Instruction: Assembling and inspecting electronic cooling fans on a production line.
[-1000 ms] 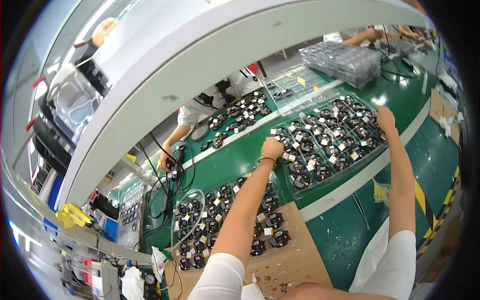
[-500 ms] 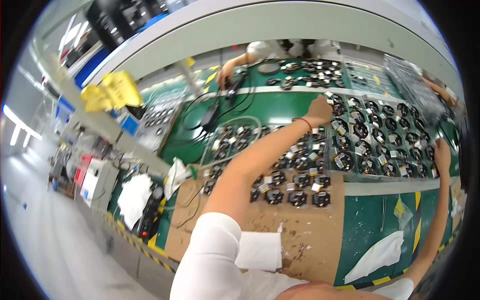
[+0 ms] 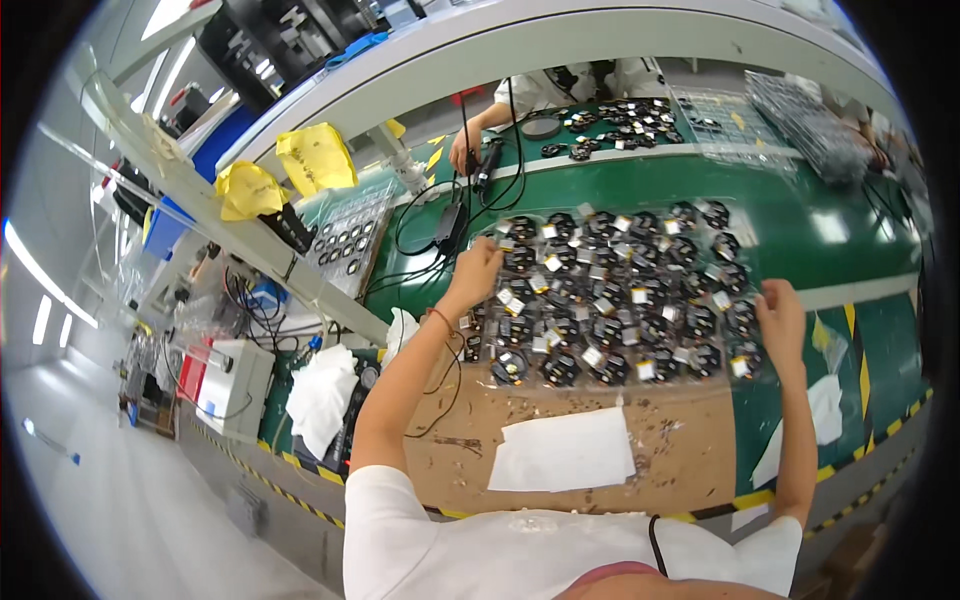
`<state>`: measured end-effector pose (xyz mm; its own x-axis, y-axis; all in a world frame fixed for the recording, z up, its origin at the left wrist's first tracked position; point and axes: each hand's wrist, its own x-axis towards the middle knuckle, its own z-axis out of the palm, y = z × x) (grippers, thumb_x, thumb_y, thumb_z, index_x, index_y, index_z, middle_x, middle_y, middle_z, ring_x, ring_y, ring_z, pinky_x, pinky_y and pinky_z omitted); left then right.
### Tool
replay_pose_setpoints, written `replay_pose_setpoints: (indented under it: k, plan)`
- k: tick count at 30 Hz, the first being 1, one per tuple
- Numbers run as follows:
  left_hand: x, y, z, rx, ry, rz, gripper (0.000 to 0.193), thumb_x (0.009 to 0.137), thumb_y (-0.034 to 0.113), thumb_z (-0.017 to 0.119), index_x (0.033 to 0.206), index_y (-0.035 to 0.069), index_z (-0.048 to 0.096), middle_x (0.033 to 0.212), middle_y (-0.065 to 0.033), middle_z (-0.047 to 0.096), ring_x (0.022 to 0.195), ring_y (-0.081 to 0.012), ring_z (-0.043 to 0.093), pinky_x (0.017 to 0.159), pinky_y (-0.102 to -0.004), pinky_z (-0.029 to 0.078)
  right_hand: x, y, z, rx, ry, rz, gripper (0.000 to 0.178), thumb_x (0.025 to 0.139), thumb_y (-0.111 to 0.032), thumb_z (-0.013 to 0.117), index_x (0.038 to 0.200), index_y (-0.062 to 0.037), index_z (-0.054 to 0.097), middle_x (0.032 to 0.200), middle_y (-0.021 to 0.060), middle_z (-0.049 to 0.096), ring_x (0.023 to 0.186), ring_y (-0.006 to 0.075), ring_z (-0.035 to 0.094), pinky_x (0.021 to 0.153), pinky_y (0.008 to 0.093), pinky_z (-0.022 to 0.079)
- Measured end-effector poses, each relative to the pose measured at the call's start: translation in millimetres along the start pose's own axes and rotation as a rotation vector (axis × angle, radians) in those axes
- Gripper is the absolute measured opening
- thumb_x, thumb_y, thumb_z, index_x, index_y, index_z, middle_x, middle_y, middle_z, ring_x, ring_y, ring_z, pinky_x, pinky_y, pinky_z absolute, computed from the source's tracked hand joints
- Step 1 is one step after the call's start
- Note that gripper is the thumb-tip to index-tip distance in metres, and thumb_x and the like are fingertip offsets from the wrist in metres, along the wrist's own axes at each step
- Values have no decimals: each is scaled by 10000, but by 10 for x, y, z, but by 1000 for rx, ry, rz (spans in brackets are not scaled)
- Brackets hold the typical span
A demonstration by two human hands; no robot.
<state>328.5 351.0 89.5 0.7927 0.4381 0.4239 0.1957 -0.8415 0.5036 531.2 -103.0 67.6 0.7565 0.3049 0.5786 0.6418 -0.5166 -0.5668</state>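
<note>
A clear plastic tray point(image 3: 487, 352), filled with rows of round black components point(image 3: 608, 330) bearing small white tags, spans the middle of the bench. My left hand point(image 3: 476, 272) grips its left edge, fingers closed on the rim. At the right edge, my right hand point(image 3: 781, 318) has its fingers closed on the tray too. More black parts point(image 3: 470, 335) show just beyond the tray's left side; the tray hides whatever lies beneath it.
Brown cardboard point(image 3: 450, 480) with a white sheet point(image 3: 565, 450) lies nearest me. Black cables point(image 3: 450, 225) cross the green bench at left. Across it, another person's hand point(image 3: 465, 150) is beside loose black parts point(image 3: 630, 122). A white cloth point(image 3: 322, 400) lies left.
Both hands have brought the filled tray leftward and nearer, from the right side to above the other tray's place, which it now covers. My view has shifted too.
</note>
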Motion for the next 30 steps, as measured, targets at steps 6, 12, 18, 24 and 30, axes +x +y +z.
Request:
replay_pose_setpoints:
  k: [6, 12, 18, 24, 30]
  plan:
    - [114, -799, -144, 148, -7, 22, 200, 855, 180, 559, 880, -16, 530, 728, -221, 618, 727, -406, 604, 650, -469, 468, -8, -235, 778, 6, 80, -9, 222, 743, -119, 685, 936, -26, 627, 770, 129, 638, 686, 259, 631, 627, 358, 496]
    - [33, -1178, 6, 80, 66, -74, 338, 809, 322, 618, 778, -9, 555, 768, -210, 627, 777, -410, 597, 712, -476, 462, -81, -155, 1036, -15, 22, 91, 282, 725, -206, 707, 936, -29, 641, 793, 152, 655, 726, 284, 643, 670, 365, 502]
    - [67, -1017, 15, 81, -245, -344, 565, 870, 484, 511, 864, -71, 615, 889, -274, 634, 796, -410, 607, 742, -463, 446, -81, -19, 929, -40, -158, 320, 342, 768, -315, 666, 867, 12, 660, 791, 195, 655, 777, 347, 640, 706, 405, 493]
    - [117, -923, 43, -397, -218, -680, 470, 896, 366, 544, 694, -59, 537, 674, -77, 532, 579, -180, 468, 533, -385, 371, 86, -130, 1071, 382, -328, 509, 248, 878, -187, 580, 955, 46, 618, 725, 44, 571, 642, 113, 501, 551, 285, 414]
    - [-29, -367, -244, -606, -187, -780, 383, 935, 389, 486, 694, 91, 503, 590, 41, 386, 494, -95, 361, 471, -290, 316, 7, -317, 678, 468, -334, 448, 268, 866, -192, 597, 939, 64, 623, 702, 62, 577, 634, 121, 504, 559, 297, 420]
